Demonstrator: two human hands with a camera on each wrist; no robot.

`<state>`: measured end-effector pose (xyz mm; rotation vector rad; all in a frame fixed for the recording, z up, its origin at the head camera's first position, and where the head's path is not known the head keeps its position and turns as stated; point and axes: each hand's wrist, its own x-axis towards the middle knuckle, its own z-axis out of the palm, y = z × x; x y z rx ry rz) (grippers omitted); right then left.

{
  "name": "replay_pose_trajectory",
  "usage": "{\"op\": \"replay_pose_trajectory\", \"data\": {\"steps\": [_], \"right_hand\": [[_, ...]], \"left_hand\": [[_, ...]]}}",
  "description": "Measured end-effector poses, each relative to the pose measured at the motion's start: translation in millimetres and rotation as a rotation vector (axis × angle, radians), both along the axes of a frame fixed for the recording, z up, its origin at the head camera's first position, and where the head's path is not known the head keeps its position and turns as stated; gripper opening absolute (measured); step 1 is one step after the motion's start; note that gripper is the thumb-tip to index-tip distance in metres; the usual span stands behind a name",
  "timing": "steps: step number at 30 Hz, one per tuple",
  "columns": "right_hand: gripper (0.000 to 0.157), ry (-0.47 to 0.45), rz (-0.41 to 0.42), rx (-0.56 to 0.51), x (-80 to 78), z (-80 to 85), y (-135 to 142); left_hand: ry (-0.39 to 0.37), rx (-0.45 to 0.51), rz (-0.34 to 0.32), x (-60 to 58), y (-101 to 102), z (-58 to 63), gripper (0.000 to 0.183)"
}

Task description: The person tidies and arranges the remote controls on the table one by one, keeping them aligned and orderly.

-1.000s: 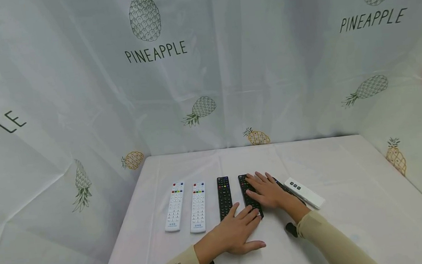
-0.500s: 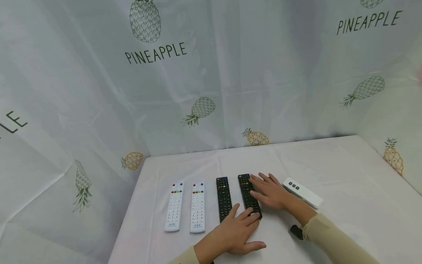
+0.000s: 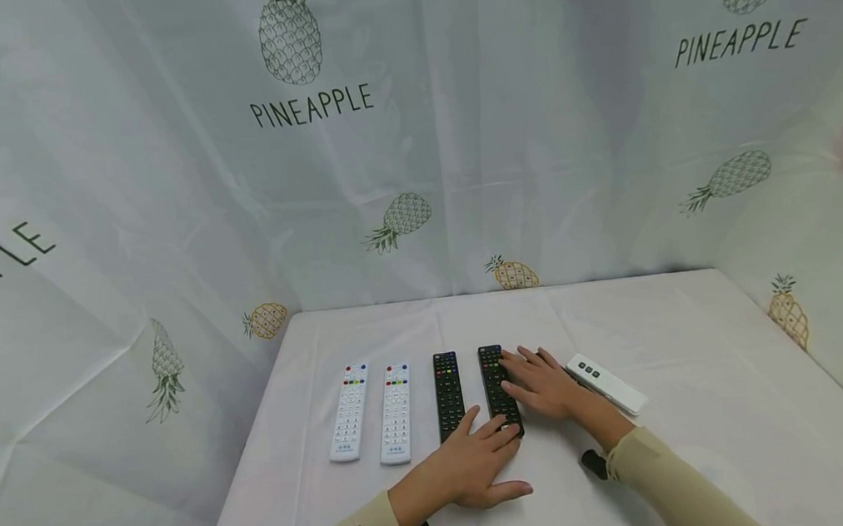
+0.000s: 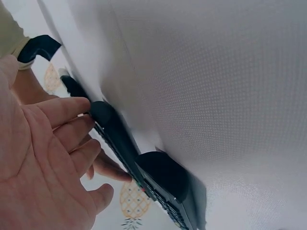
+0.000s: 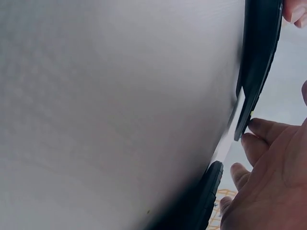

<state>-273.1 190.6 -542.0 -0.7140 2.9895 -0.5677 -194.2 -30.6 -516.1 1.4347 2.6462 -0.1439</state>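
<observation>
A black remote control (image 3: 498, 386) lies on the white-covered table between both hands. My left hand (image 3: 470, 469) touches its near end with spread, nearly straight fingers. My right hand (image 3: 541, 386) is spread at its right side, with fingertips at the far right edge. In the left wrist view, my left hand (image 4: 48, 153) has its palm facing the camera, its fingers near a black remote's end (image 4: 112, 124). In the right wrist view, fingertips of my right hand (image 5: 273, 177) meet a black remote's edge (image 5: 259, 52). A second black remote (image 3: 449, 394) lies to the left, its near end behind my left hand.
Farther left lie two white remotes (image 3: 349, 415) (image 3: 395, 416), roughly parallel. To the right, a smaller white remote (image 3: 607, 383) slants beside my right forearm. Another black remote (image 5: 196, 201) appears low in the right wrist view. Pineapple-printed cloth (image 3: 352, 160) hangs behind the table.
My right hand has slid slightly right, from the black remote's face to its edge, now covering most of another black remote. The remote between my hands lies slightly straighter. My left hand stays put.
</observation>
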Motion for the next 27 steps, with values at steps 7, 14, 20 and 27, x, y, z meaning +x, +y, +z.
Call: {"op": "replay_pose_trajectory", "data": {"steps": [7,14,20,27], "right_hand": [[0.061,0.007,-0.004,0.003,-0.7,-2.0,1.3],[0.059,0.017,-0.034,-0.039,1.3,-1.6,7.3],[0.058,0.007,-0.057,-0.042,4.3,0.3,13.4],[0.057,0.041,-0.059,-0.085,8.5,3.2,22.8]], "left_hand": [[0.024,0.027,-0.024,0.0,-0.2,1.5,0.074],[0.016,0.037,-0.023,0.1,-1.0,-0.9,0.073],[0.003,0.036,-0.026,1.3,-0.7,-0.9,0.072],[0.065,0.055,-0.046,6.4,9.3,6.4,0.072]]}}
